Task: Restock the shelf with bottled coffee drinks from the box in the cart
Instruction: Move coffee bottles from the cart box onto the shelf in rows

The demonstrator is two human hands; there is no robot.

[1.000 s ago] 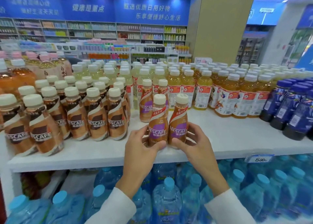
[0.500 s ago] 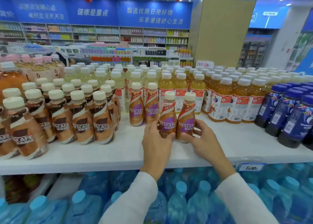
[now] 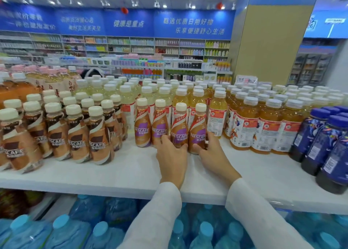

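Step in hand: by my reading, two purple-label Nescafé bottles are being set down at the centre of the frame.
Left hand: fingers curled low round the left bottle.
Right hand: thumb in front and fingers behind, gripping the right bottle near its base.
Contact: both bottles look upright; I cannot tell whether their bases rest on the shelf.
Doing it well: I'd line them up with the standing pair just left of centre, labels forward, and let go one at a time.
Risk: the pale tea bottles stand close behind, so a knuckle could nudge one over.
Shelf: a white, flat, smooth board with a bare strip along its front edge.
Left of frame: brown-label Nescafé bottles in packed rows.
Right of frame: orange drink bottles, then dark blue bottles at the edge.
Bottom of frame: blue-capped water jugs.
Room: a shop, with blue banners across the top and a yellowish pillar upper right.
Box and cart: not in view.
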